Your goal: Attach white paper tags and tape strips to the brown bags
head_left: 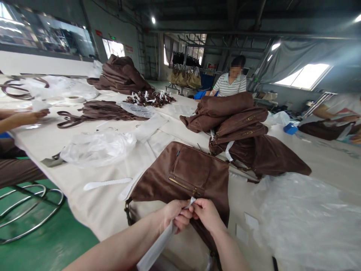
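A brown leather bag (160,175) lies flat on the table before me, with a brass zipper (183,184) across its front. Over its lower edge, my left hand (178,215) is closed around a white strip (158,246) that trails down toward me. Close beside it, my right hand (207,212) pinches the strip's upper end, which pokes up between the two hands. The fingertips of both hands nearly touch. Two white strips, one of them a loose strip (107,183), lie left of the bag.
A stack of brown bags (234,120) stands behind the bag, and clear plastic (307,218) spreads at the right. Crumpled plastic (98,146) and brown straps (104,111) lie left. A person (231,81) sits across the table; others work at both sides.
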{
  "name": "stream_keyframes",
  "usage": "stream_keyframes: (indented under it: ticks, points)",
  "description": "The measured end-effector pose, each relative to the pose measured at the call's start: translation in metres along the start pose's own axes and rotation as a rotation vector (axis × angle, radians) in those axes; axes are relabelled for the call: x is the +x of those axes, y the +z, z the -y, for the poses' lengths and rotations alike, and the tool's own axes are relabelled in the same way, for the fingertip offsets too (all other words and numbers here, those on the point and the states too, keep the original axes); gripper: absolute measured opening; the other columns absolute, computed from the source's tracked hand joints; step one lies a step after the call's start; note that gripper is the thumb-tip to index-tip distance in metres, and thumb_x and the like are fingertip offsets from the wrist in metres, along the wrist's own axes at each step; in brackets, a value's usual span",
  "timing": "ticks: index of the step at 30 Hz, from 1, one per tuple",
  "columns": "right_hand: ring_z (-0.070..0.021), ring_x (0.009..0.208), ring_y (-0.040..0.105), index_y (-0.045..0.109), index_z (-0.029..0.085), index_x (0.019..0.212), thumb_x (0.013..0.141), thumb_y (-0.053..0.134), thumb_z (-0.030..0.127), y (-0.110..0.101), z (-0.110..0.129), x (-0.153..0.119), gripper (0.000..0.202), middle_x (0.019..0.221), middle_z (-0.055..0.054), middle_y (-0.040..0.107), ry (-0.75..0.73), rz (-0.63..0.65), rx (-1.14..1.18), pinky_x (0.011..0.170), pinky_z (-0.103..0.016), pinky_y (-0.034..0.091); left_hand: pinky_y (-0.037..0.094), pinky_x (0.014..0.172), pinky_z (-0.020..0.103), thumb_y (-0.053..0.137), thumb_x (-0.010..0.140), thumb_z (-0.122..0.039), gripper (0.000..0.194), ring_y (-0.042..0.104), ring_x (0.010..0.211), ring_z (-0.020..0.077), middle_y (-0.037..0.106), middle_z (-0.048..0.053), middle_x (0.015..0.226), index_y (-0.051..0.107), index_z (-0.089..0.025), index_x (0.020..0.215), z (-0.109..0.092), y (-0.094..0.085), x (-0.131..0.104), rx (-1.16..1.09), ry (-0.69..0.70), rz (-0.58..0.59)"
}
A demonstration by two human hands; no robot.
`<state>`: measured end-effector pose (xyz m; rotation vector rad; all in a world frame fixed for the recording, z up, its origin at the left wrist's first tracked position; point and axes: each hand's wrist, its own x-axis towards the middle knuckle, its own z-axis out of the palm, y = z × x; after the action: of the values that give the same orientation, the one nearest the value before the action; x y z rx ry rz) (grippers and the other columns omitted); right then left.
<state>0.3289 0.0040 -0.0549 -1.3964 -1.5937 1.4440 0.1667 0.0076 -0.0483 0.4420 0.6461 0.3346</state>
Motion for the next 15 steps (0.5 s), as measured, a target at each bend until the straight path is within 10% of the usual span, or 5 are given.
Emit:
stream_keyframes:
  ticks: [7, 15]
  points:
    - [-0.0115, 0.04, 0.05, 0.056, 0.018, 0.052, 0.075, 0.058, 0.035, 0.004, -0.003, 0.008, 0.029, 0.045, 0.001, 0.056, 0.08, -0.099, -0.058, 0.038, -0.02, 0.037, 0.008, 0.035, 0.017, 0.042, 0.084, -0.041, 0.027, 0.005, 0.036, 0.0058, 0.019, -0.01, 0.045, 0.046, -0.019, 0.068, 0.014, 0.016, 0.01, 0.209, 0.101, -0.258]
    - [-0.0103, 0.035, 0.054, 0.057, 0.018, 0.066, 0.084, 0.047, 0.038, 0.001, 0.006, -0.001, 0.03, 0.051, 0.0, 0.059, 0.12, -0.218, -0.105, 0.033, -0.018, 0.039, 0.042, 0.073, 0.03, 0.034, 0.092, -0.033, 0.031, 0.056, 0.074, 0.0195, 0.06, 0.008, 0.08, 0.059, -0.018, 0.079, 0.009, 0.015, -0.008, 1.443, 0.659, -0.844]
